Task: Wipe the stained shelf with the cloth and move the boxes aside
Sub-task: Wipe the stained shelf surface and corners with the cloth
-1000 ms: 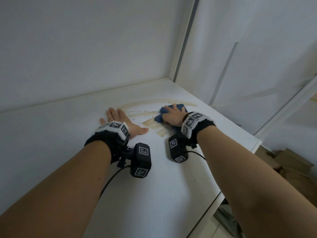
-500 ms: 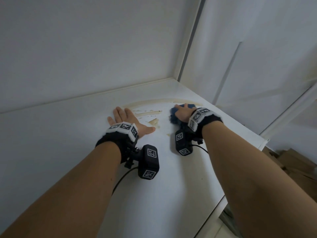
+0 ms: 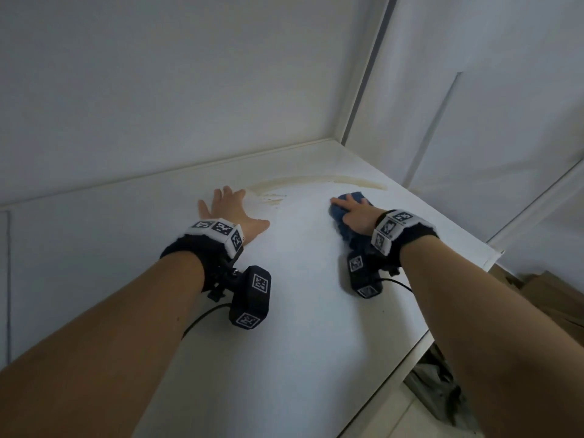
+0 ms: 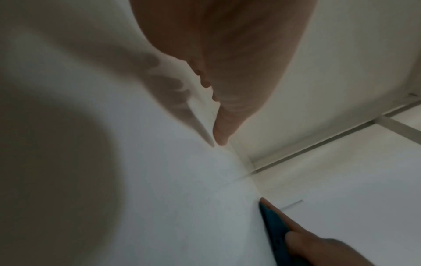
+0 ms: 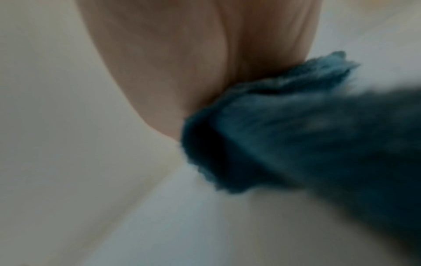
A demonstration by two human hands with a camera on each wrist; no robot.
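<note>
My left hand (image 3: 228, 207) lies flat and open on the white shelf (image 3: 300, 327), fingers spread; in the left wrist view its palm (image 4: 227, 72) presses the surface. To its right, my right hand (image 3: 351, 210) presses flat on a bunched dark blue cloth (image 3: 345, 235), fingers stretched over it. The right wrist view shows the cloth (image 5: 296, 135) squashed under the palm (image 5: 193, 63). A thin brown stain arc (image 3: 341, 180) curves just beyond both hands, and a small smear (image 3: 272, 197) sits by my left fingertips. Brown cardboard boxes (image 3: 550, 298) lie low past the shelf's right edge.
The shelf sits in a white corner: a back wall (image 3: 158, 105) and a side panel (image 3: 474, 121) meet at a post (image 3: 363, 90). Its front right edge (image 3: 420, 339) drops to the floor, where a dark crumpled thing (image 3: 442, 393) lies.
My right hand has slid the cloth to the right and away from my left hand. The brown smears between the hands are gone. My left hand stays flat.
</note>
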